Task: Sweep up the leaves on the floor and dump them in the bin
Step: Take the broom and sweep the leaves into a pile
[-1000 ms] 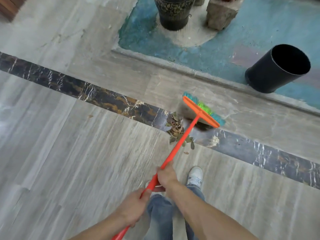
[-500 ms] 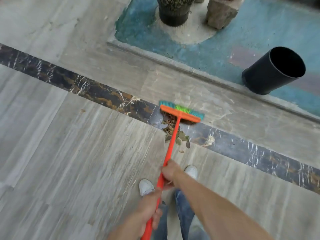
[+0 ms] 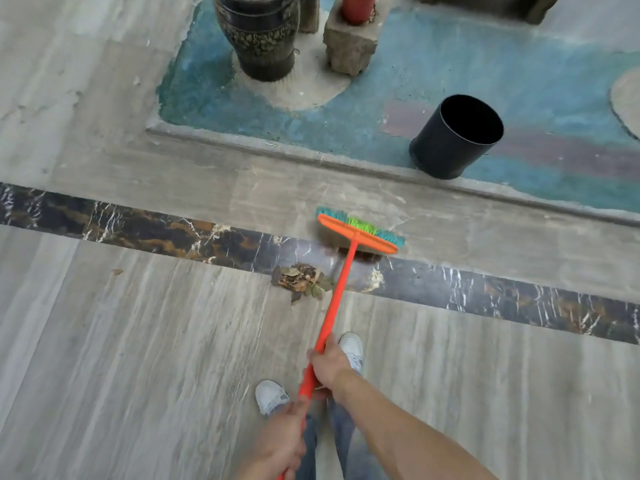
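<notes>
An orange broom (image 3: 337, 289) with blue and green bristles rests its head on the floor just past the dark marble strip. My right hand (image 3: 325, 367) grips the handle midway; my left hand (image 3: 282, 441) grips it lower, near the frame's bottom. A small pile of dry brown leaves (image 3: 301, 280) lies left of the handle, at the strip's near edge. One stray leaf (image 3: 117, 271) lies far to the left. The black bin (image 3: 455, 138) stands tilted on the blue floor patch, beyond and right of the broom head, its mouth open.
A raised stone curb (image 3: 311, 161) borders the blue patch behind the broom. A dark ornate vase (image 3: 258, 36) and a stone block (image 3: 349, 46) holding a red post stand at the back. My white shoes (image 3: 272, 396) are just behind my hands.
The broom head has shifted right and away from the leaf pile, which now lies uncovered left of the handle. The view has tilted up, showing more of the vase.
</notes>
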{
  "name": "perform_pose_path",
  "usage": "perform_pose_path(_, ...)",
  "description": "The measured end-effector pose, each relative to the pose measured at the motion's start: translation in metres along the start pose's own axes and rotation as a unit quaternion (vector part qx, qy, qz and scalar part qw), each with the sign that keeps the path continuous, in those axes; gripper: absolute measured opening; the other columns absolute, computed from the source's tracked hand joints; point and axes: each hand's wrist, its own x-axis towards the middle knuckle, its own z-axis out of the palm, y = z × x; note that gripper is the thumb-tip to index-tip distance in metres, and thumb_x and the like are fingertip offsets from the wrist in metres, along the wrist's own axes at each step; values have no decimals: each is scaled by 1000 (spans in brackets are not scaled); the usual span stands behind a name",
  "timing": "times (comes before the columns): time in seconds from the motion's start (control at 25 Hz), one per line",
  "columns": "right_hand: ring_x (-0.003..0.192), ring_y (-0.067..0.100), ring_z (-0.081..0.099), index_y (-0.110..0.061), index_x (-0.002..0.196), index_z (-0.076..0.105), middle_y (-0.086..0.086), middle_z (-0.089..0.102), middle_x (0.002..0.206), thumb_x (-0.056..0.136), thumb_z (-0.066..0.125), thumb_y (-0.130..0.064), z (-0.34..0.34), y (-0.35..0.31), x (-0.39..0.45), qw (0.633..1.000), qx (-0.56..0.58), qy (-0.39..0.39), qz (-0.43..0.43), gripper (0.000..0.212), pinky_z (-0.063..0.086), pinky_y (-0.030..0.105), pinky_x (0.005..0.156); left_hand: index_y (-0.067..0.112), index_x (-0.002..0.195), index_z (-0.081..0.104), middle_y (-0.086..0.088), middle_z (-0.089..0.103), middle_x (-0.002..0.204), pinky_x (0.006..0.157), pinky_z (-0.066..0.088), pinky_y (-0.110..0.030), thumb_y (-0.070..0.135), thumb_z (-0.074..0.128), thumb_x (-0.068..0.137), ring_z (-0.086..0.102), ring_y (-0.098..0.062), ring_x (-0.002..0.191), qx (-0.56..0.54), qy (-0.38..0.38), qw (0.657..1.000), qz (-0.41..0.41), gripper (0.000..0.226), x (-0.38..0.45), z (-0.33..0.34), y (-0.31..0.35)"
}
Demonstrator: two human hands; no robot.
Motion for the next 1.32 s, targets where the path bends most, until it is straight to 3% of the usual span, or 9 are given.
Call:
perform_pose_path(0.08,64,22,63,-16,116,40,10,60,80,96,45,-17,-50,-4,20,997,67,28,14,21,61,45,60,13,72,44,0,36,43,33,22,-18,48,38,101,29,-15,28,81,-12,996,26,45,19,34,26)
perform_pose_path(0.24,62,26,63,-14,113,44,11,61,76,97,45,-15,-148,8,54,983,165,72,43,17,59,39,60,11,81,47,-5,40,49,32,24,-15,46,35,101,34,-17,26,216,-41,974,60,41,46,117,90)
perform_pose_path(0.4,59,26,64,-16,113,46,10,62,75,97,43,-16,-221,42,74,951,277,99,93,16,57,38,58,14,88,49,-7,50,56,37,35,-19,48,28,100,47,-21,35,402,-78,908,91,42,71,187,119)
perform_pose_path(0.56,67,29,64,-16,110,46,13,62,81,97,41,-14,-244,62,91,927,337,112,117,14,57,41,63,12,90,50,-7,52,60,39,38,-21,47,28,99,48,-22,37,511,-91,849,97,43,86,216,134)
perform_pose_path(0.76,61,30,63,-13,121,41,17,60,82,93,37,-6,-186,34,100,923,352,92,128,28,58,44,49,14,82,49,-8,48,59,36,34,-22,45,31,101,44,-21,35,522,-71,844,103,40,90,155,141)
perform_pose_path(0.84,54,27,63,-12,130,35,16,61,79,94,38,-7,-149,11,96,931,337,67,125,36,53,35,38,14,82,48,-7,45,58,34,31,-20,46,33,101,40,-19,33,508,-53,856,83,40,81,111,144)
perform_pose_path(1.04,55,20,63,-14,146,16,11,63,85,98,39,-16,-40,-35,62,959,250,-37,131,53,56,35,42,12,81,45,-2,36,49,40,26,-17,53,35,98,30,-15,32,421,-1,907,12,45,37,-7,124)
perform_pose_path(1.2,50,18,64,-16,148,12,7,64,73,98,40,-21,47,-43,25,976,166,-81,116,57,59,35,50,10,77,44,6,31,41,36,20,-17,48,40,99,25,-9,31,340,42,939,11,44,0,-85,81)
perform_pose_path(1.32,49,15,63,-18,149,7,3,64,73,99,39,-25,80,-32,-4,983,116,-98,101,60,54,28,41,13,67,49,5,44,53,48,38,-22,51,44,97,43,-10,45,333,54,941,27,48,-9,-115,45)
